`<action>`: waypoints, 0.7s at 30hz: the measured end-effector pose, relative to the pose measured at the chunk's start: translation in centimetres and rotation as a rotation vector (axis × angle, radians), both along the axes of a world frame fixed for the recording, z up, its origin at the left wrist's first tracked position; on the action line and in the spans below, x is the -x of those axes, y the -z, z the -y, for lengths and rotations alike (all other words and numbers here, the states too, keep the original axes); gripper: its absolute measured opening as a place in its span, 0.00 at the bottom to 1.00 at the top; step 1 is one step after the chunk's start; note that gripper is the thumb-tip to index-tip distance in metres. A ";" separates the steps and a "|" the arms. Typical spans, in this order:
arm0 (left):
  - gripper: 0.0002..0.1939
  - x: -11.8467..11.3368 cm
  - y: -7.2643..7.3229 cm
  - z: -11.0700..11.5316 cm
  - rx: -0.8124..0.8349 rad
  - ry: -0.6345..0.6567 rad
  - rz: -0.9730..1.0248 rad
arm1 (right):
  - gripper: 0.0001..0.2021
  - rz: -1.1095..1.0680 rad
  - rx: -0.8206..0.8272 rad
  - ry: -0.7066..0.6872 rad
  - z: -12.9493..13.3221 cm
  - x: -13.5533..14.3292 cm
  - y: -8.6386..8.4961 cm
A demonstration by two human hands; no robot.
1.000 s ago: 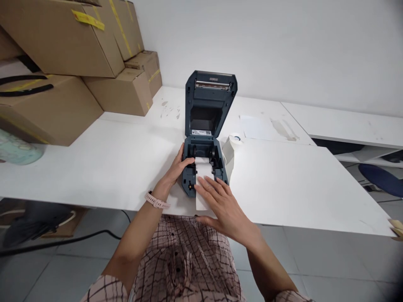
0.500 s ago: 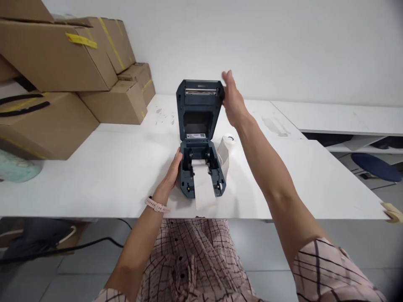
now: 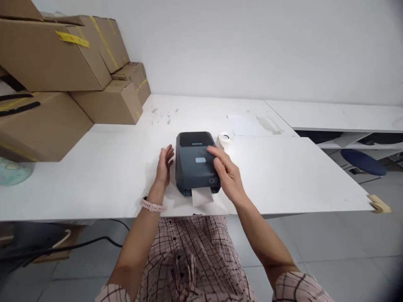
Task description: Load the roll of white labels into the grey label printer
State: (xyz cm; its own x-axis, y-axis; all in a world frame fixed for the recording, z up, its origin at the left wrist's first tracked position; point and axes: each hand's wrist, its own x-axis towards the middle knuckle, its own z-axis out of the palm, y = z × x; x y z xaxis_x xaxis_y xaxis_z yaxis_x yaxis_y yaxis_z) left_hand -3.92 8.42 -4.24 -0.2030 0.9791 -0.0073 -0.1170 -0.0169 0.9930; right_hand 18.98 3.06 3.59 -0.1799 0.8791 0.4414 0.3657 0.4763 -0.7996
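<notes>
A dark blue-grey label printer [image 3: 195, 167] sits on the white table with its lid down. From its front slot hangs a strip of white label paper [image 3: 202, 196]. My right hand [image 3: 227, 173] lies on the right side of the lid, fingers stretched out over it. Just left of the printer, my left hand [image 3: 164, 166] is held apart from the casing, its fingers loosely spread with nothing in them. Behind my right hand stands a white paper roll [image 3: 224, 138], close to the printer's right side.
Stacked cardboard boxes [image 3: 59, 58] with yellow tape fill the table's left end. A flat white sheet [image 3: 243, 125] lies behind the roll. Beyond the white table [image 3: 283, 180], a blue stool [image 3: 363, 162] stands at right. Black cables [image 3: 94, 240] run below the left edge.
The printer's lid has swung down from upright to shut. My right hand came down with it and now rests on top. My left hand has moved off the printer's side.
</notes>
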 end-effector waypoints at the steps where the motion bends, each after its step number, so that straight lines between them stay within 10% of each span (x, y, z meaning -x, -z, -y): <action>1: 0.39 -0.2 -0.4 0.6 -0.005 -0.013 0.017 | 0.18 0.019 -0.004 -0.018 0.3 -0.1 0.8; 9: 0.53 -3.7 -3.3 7.8 0.034 0.152 -0.009 | 0.21 -0.069 0.002 0.001 1.2 0.2 3.6; 18: 0.48 -3.2 -3.2 7.7 -0.007 0.159 -0.112 | 0.25 -0.066 0.050 0.060 2.1 0.8 3.7; 21: 0.40 -3.8 -2.2 9.5 -0.107 -0.015 -0.255 | 0.25 -0.076 0.044 0.061 2.1 0.8 3.8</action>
State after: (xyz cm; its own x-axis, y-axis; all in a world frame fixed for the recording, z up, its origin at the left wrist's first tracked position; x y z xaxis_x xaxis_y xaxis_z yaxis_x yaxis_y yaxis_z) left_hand -0.08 -1.06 -1.99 -0.1999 0.9684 0.1491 0.1374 -0.1229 0.9829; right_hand 18.16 0.99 -0.20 -0.0926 0.9064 0.4123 0.3307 0.4185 -0.8459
